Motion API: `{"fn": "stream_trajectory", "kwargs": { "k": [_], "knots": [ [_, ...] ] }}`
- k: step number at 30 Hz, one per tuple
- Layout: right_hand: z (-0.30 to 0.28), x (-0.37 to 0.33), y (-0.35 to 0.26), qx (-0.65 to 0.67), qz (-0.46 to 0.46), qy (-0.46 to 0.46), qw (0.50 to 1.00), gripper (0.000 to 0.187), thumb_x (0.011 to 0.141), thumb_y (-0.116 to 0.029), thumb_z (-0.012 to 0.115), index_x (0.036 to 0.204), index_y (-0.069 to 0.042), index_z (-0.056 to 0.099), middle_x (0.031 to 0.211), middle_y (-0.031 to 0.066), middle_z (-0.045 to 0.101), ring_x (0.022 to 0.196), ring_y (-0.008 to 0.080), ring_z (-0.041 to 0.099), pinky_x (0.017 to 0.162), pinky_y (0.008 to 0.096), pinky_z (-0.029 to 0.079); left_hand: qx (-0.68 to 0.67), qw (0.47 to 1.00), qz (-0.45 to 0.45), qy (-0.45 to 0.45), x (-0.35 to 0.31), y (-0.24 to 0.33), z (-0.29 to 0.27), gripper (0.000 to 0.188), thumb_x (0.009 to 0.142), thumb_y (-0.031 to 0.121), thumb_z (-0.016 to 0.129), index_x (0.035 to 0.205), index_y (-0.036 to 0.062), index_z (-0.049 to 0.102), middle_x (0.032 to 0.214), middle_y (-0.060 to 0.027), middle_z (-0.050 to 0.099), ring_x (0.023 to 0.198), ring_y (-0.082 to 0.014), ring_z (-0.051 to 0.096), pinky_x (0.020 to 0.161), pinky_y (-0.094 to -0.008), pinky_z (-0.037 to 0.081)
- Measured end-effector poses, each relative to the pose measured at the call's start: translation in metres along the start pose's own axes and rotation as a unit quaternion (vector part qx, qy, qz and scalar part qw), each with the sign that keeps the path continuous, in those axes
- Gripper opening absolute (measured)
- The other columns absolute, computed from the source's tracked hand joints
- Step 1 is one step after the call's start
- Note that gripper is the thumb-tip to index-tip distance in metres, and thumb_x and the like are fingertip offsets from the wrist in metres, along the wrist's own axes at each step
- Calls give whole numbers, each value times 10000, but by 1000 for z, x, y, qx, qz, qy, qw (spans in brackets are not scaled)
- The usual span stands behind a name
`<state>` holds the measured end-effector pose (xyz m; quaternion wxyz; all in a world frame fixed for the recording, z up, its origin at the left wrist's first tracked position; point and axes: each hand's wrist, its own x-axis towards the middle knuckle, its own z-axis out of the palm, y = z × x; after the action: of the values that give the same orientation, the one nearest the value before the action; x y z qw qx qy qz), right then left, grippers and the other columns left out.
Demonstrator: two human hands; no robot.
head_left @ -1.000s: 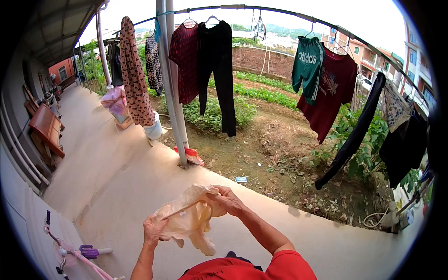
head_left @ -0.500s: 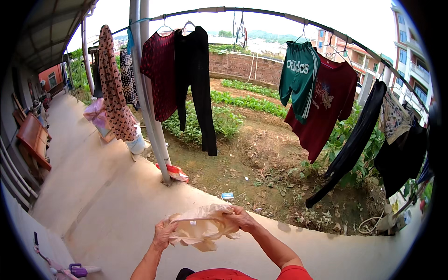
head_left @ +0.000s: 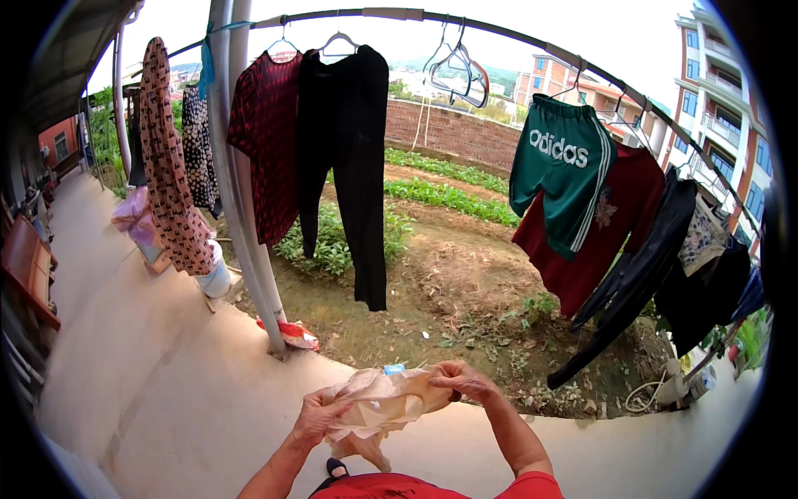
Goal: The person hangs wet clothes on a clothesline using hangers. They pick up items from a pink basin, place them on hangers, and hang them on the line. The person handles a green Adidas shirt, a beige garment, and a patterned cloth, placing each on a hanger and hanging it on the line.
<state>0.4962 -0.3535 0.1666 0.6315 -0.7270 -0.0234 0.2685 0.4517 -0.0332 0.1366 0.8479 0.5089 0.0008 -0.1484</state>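
Observation:
A pale beige, thin, crumpled garment (head_left: 381, 409) is stretched between my hands in front of my body, its lower part hanging loose. My left hand (head_left: 320, 418) is closed on its left edge, thumb on top. At its upper right edge my right hand (head_left: 464, 381) pinches the cloth with bent fingers. Beyond my hands, black trousers (head_left: 357, 200) and a dark red patterned top (head_left: 270, 141) hang from the line. Green shorts with white side stripes (head_left: 559, 170) hang further right, partly covering a maroon shirt (head_left: 619, 200).
A dark rail (head_left: 515, 31) arches overhead, with bare hangers (head_left: 457, 75) near its middle. The grey post (head_left: 241, 166) stands left, a red bag (head_left: 295, 335) at its foot. More dark clothes (head_left: 636, 283) hang at right. Concrete paving (head_left: 183, 399) borders a planted garden (head_left: 440, 249).
My view has come closer to the line and turned slightly right. The garment, earlier held with its banded opening spread, now looks more bunched and hangs lower. Both hands still grip it.

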Motion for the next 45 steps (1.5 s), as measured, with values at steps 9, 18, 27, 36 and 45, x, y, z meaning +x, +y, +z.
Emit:
{"fn": "stream_trajectory", "kwargs": {
  "k": [9,18,27,36,45],
  "knots": [
    [-46,42,-157,-321,-359,439,759,186,806,-67,597,978,3,597,881,103,577,701,168,573,617,292,482,-37,996,-55,54,61,37,-48,118,781,-9,653,898,-2,650,765,-34,635,661,-79,593,562,-222,505],
    [-101,48,-375,-505,-428,648,377,347,766,-77,629,1104,-129,566,961,118,528,804,272,566,695,360,478,-64,991,-14,117,104,53,-88,142,753,-63,631,889,-23,640,808,-63,647,687,-117,618,632,-247,529],
    [-168,77,-464,-370,-237,567,696,460,826,-400,605,1011,21,597,758,81,591,672,157,552,639,304,460,-75,989,19,130,155,36,-99,139,743,-59,628,872,-8,637,802,-71,648,667,-123,621,586,-243,510],
    [-172,117,-455,-494,-192,635,562,313,827,-323,489,822,-51,642,892,158,647,834,308,621,723,425,457,-53,988,23,146,175,49,-66,111,724,-38,665,816,22,645,683,15,581,568,-69,526,523,-201,433],
    [-171,110,-444,-488,-276,650,513,275,840,-289,527,950,-47,600,914,189,635,923,374,592,770,469,457,-64,993,4,102,183,54,-46,232,718,-88,625,941,-26,635,847,-67,650,704,-142,630,644,-275,542]
  ]
}}
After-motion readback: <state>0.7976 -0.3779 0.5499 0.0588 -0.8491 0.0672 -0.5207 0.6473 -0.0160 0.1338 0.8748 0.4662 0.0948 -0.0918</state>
